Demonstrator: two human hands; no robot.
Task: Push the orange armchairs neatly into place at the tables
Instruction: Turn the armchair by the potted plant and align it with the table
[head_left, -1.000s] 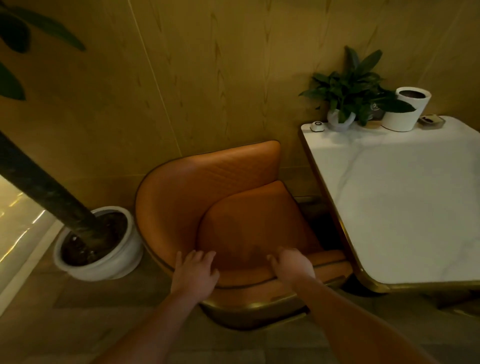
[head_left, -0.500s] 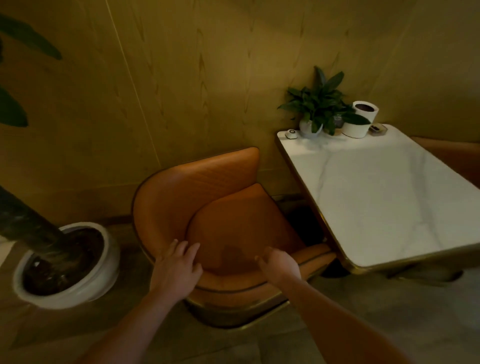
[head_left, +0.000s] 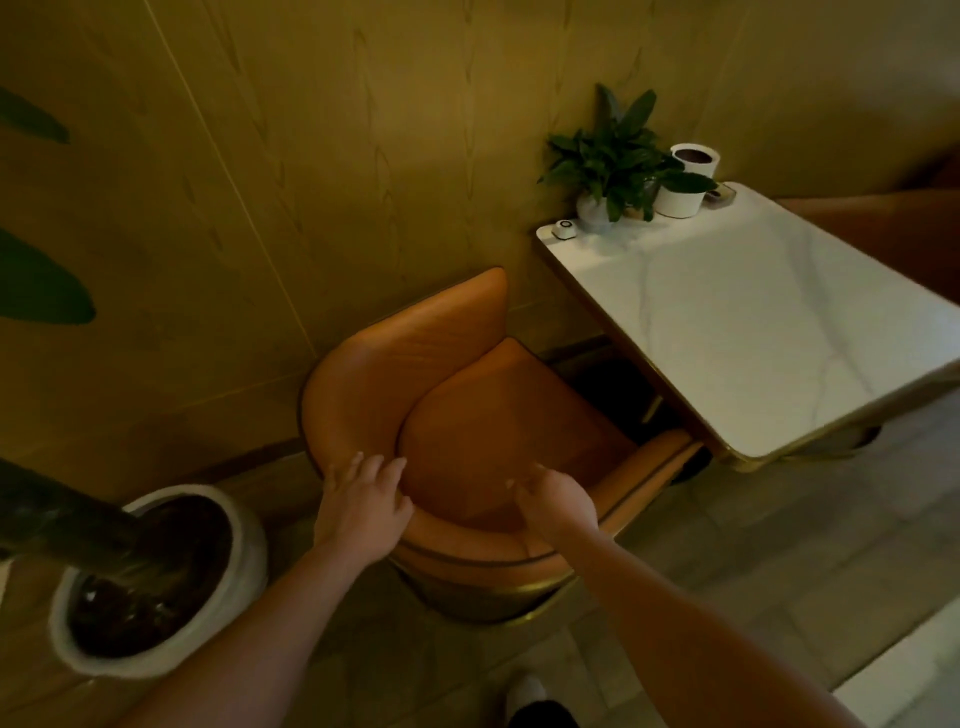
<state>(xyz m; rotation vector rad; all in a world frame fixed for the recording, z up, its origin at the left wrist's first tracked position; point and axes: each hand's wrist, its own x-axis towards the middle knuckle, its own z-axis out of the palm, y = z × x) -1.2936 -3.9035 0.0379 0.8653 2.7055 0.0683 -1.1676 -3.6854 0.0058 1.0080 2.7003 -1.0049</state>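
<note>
Since a second ago the view is pulling back, so more of the desk is showing, and the right hand (head_left: 558, 506) is loosening on the rim. Nearest, both hands are sitting on the curved back rim of the orange armchair (head_left: 483, 415). The left hand (head_left: 363, 499) is lying with straight fingers flat over the rim, its grip open. The right grip is hanging loosely curled and, as far as I can judge, clasping nothing.

The armchair is standing left of the desk (head_left: 753, 322), its seat facing it. Its near arm tip is ending just beside the desk's near corner; whether under it, I cannot tell.

The step is calling for an even push from both palms, keeping that arm from scraping the desk's gold edge. The armchair is showing smooth orange upholstery with dark piping above a brass-coloured base.
</note>
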